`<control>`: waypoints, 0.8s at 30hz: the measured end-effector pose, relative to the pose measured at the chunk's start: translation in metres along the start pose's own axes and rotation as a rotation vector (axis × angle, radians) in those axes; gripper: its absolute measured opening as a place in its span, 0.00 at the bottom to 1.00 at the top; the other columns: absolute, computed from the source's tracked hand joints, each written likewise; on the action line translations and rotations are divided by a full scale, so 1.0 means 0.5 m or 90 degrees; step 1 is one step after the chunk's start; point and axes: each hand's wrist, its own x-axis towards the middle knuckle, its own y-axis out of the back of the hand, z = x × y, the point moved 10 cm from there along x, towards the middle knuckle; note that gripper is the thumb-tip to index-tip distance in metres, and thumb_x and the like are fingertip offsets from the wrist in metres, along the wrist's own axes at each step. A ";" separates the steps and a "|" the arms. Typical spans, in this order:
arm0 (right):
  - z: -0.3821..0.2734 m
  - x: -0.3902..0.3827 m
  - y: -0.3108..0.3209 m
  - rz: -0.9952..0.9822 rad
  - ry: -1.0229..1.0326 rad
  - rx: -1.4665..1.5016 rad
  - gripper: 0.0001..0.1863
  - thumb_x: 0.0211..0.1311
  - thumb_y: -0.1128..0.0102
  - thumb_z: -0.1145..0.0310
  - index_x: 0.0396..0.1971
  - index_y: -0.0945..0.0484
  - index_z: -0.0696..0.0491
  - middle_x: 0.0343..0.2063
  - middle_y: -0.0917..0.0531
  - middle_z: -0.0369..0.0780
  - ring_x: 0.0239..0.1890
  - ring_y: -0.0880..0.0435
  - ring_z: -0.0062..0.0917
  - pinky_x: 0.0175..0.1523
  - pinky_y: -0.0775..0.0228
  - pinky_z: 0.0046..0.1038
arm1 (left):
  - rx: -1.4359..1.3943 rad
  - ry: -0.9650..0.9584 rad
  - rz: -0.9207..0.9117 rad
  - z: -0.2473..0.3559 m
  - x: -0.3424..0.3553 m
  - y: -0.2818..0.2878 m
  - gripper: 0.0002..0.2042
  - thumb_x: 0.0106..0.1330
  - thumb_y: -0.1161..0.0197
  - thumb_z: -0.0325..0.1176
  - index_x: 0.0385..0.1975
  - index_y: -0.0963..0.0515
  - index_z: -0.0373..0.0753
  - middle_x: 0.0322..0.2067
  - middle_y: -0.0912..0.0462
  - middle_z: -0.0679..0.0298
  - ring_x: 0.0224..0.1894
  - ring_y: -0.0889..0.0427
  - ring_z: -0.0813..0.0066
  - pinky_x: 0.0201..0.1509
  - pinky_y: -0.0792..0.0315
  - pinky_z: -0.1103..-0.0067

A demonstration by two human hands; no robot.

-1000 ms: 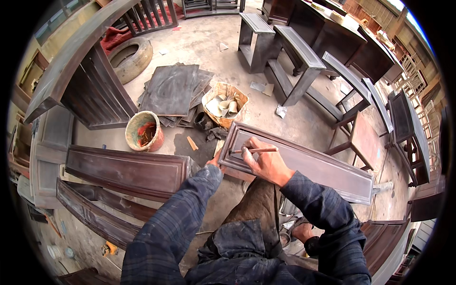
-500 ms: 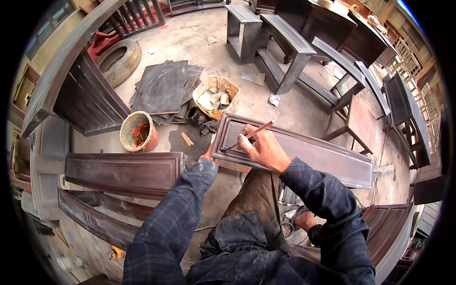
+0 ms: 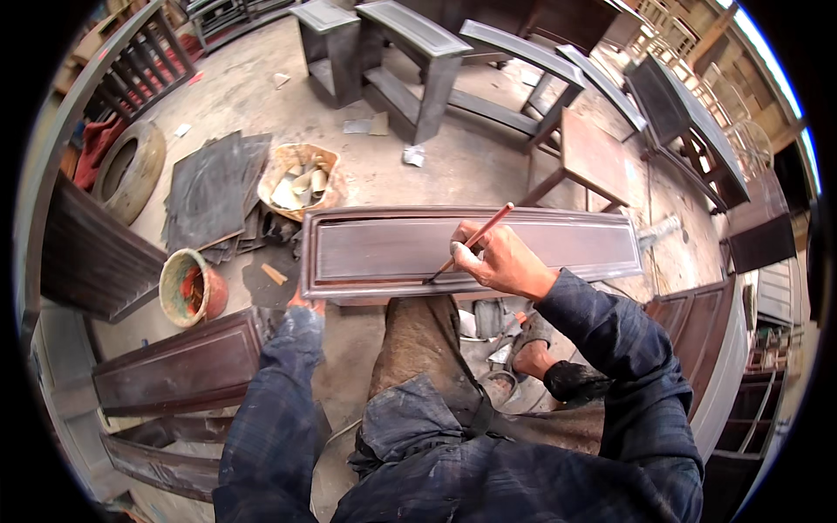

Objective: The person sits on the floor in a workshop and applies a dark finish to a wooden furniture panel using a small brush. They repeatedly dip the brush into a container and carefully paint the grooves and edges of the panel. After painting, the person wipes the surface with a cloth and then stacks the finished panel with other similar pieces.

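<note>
Concrete floor point(image 3: 235, 105) spreads through a crowded workshop, where dark furniture pieces point(image 3: 438, 91) stand ahead of the person and a stained bucket point(image 3: 214, 293) sits off to the left, probably for easy reach. Nearest the person, a long wooden panel point(image 3: 392, 247) lies crosswise just beyond the knee point(image 3: 414, 327), its framed face turned up, which seems to open its grooves to work from above; what bears it from below is hidden. The right hand point(image 3: 504, 260) is closed in a pencil-like pinch around a thin brush point(image 3: 493, 221), fingers bunched partway down the handle, likely for fine control, with the handle leaning up and to the right and the dark tip at the panel's near groove. Its wrist is fairly straight, the elbow bent and out to the right, so the forearm slants in toward the near edge. The left hand point(image 3: 308, 302) is at the panel's left end, mostly hidden, apparently steadying that corner; how far its fingers are open cannot be told, while its sleeve point(image 3: 279, 392) reaches forward nearly straight
</note>
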 end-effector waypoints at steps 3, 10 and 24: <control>0.042 -0.040 0.043 0.010 -0.030 0.002 0.11 0.66 0.45 0.65 0.34 0.27 0.58 0.21 0.17 0.47 0.26 0.16 0.44 0.34 0.27 0.39 | 0.008 0.013 -0.011 0.002 0.001 0.017 0.30 0.63 0.33 0.42 0.66 0.32 0.45 0.46 0.14 0.54 0.53 0.15 0.59 0.56 0.25 0.71; 0.091 -0.123 0.133 0.071 -0.076 -0.065 0.09 0.64 0.44 0.67 0.33 0.25 0.59 0.22 0.16 0.48 0.28 0.16 0.45 0.34 0.26 0.39 | 0.021 0.033 -0.021 0.001 0.003 0.055 0.29 0.64 0.33 0.41 0.65 0.32 0.44 0.46 0.14 0.53 0.53 0.15 0.59 0.56 0.25 0.71; 0.223 -0.261 0.289 0.125 -0.203 -0.176 0.11 0.62 0.44 0.64 0.32 0.23 0.58 0.24 0.17 0.49 0.30 0.17 0.50 0.39 0.26 0.45 | 0.026 0.055 -0.052 0.022 -0.002 0.071 0.28 0.65 0.35 0.39 0.65 0.31 0.43 0.47 0.15 0.53 0.53 0.16 0.59 0.56 0.25 0.71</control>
